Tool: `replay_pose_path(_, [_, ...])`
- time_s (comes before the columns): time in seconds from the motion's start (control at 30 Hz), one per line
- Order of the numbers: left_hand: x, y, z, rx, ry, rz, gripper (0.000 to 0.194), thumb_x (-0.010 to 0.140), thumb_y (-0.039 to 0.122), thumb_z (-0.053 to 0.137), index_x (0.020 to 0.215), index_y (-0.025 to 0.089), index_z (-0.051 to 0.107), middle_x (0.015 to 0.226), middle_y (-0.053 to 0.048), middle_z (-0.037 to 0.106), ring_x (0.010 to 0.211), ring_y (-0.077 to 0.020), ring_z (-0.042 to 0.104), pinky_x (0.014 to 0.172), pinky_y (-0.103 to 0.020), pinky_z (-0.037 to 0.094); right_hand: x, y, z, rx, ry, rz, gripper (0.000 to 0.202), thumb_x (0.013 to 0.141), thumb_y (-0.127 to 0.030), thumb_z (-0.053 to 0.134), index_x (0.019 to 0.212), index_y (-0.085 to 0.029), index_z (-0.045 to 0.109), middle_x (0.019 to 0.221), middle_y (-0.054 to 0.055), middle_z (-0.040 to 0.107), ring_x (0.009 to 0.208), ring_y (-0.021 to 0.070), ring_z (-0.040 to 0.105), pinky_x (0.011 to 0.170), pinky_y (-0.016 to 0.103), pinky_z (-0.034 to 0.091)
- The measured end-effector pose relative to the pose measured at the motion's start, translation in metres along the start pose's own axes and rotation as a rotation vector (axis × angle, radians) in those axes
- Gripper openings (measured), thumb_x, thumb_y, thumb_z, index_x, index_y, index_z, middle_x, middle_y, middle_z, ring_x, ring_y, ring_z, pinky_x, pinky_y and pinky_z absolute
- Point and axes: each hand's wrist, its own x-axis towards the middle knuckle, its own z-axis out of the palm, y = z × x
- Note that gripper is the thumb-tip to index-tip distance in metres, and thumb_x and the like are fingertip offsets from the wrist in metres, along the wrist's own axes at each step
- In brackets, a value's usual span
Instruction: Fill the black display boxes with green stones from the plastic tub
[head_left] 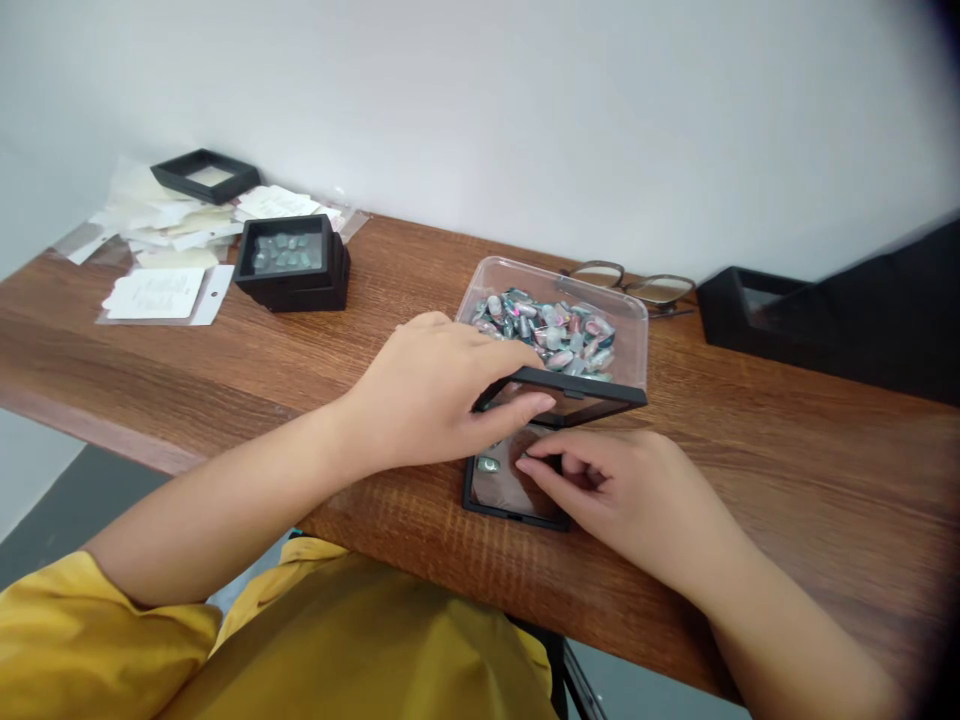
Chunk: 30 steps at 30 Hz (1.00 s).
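My left hand (442, 395) grips the raised lid (592, 388) of a hinged black display frame, thumb on the near side and fingers behind. Flat on the table lies the frame's lower half (517, 517), with clear film across it. A shiny green press-on nail (488, 464) rests on the film toward the left. Over the film's middle, the thumb and forefinger of my right hand (630, 490) are pinched together; whatever is between them is too small to make out. Just behind the lid stands a clear plastic box (637, 340) holding many press-on nails (551, 330).
Stacked black frames (300, 290) with pale nails inside stand at the left. Another black frame (206, 175) lies beyond, among white cards and clear sleeves (157, 295). Eyeglasses (660, 290) sit behind the box. A black tray-like object (750, 310) is at the right, against the wall.
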Motion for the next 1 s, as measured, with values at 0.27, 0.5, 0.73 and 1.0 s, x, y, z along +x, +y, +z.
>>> replay_pose_path(0.27, [0.000, 0.001, -0.001, 0.035, 0.022, 0.021, 0.027, 0.097, 0.046, 0.057, 0.107, 0.025, 0.072, 0.081, 0.005, 0.076, 0.077, -0.0164, 0.069, 0.078, -0.034, 0.037, 0.003, -0.001, 0.004, -0.032, 0.082, 0.111, 0.019, 0.088, -0.042, 0.065, 0.077, -0.028, 0.072, 0.054, -0.006, 0.062, 0.045, 0.0118, 0.051, 0.050, 0.026, 0.030])
replay_pose_path(0.5, [0.000, 0.002, -0.001, 0.030, 0.024, 0.013, 0.027, 0.098, 0.046, 0.056, 0.106, 0.026, 0.071, 0.079, 0.005, 0.075, 0.075, -0.0162, 0.068, 0.079, -0.035, 0.036, -0.002, -0.016, 0.016, 0.006, 0.228, -0.135, 0.024, 0.092, -0.042, 0.064, 0.080, -0.024, 0.073, 0.054, -0.006, 0.060, 0.046, 0.0097, 0.053, 0.052, 0.025, 0.034])
replay_pose_path(0.73, [-0.001, 0.000, 0.001, 0.063, 0.039, 0.016, 0.024, 0.098, 0.044, 0.057, 0.099, 0.025, 0.072, 0.076, 0.004, 0.073, 0.073, -0.0157, 0.066, 0.080, -0.035, 0.037, 0.000, -0.019, 0.025, -0.065, 0.161, -0.154, 0.017, 0.090, -0.034, 0.067, 0.078, -0.024, 0.073, 0.056, -0.006, 0.064, 0.045, 0.0103, 0.053, 0.050, 0.027, 0.029])
replay_pose_path(1.0, [-0.002, 0.000, 0.001, 0.067, 0.042, 0.009, 0.025, 0.098, 0.045, 0.057, 0.100, 0.025, 0.073, 0.075, 0.004, 0.073, 0.073, -0.0158, 0.066, 0.078, -0.034, 0.038, 0.000, -0.015, 0.018, -0.124, 0.150, -0.004, 0.028, 0.089, -0.042, 0.065, 0.068, -0.024, 0.066, 0.053, -0.005, 0.061, 0.041, 0.0101, 0.049, 0.047, 0.027, 0.025])
